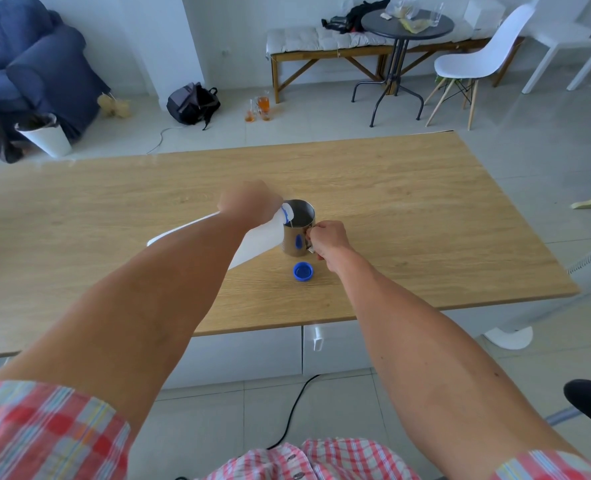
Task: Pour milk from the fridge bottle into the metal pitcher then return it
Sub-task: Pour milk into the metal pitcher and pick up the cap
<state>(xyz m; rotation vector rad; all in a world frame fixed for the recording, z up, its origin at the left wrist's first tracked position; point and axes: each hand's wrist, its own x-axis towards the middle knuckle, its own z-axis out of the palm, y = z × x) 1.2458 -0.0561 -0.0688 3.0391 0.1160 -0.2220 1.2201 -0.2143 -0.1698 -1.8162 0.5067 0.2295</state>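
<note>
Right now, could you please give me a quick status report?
Left hand tipping milk bottle over metal pitcher. Right hand steadying pitcher handle. Blue cap off, on table. Nothing obstructing.

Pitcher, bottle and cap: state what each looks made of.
Pitcher: metal, likely stainless steel, brushed; it mirrors the blue cap. Bottle: matte white, looks like opaque plastic. Cap: glossy blue plastic, apparently, with a moulded rim.

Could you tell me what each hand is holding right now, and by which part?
The left hand grips the milk bottle near its neck; the right hand holds the metal pitcher by its handle.
</note>
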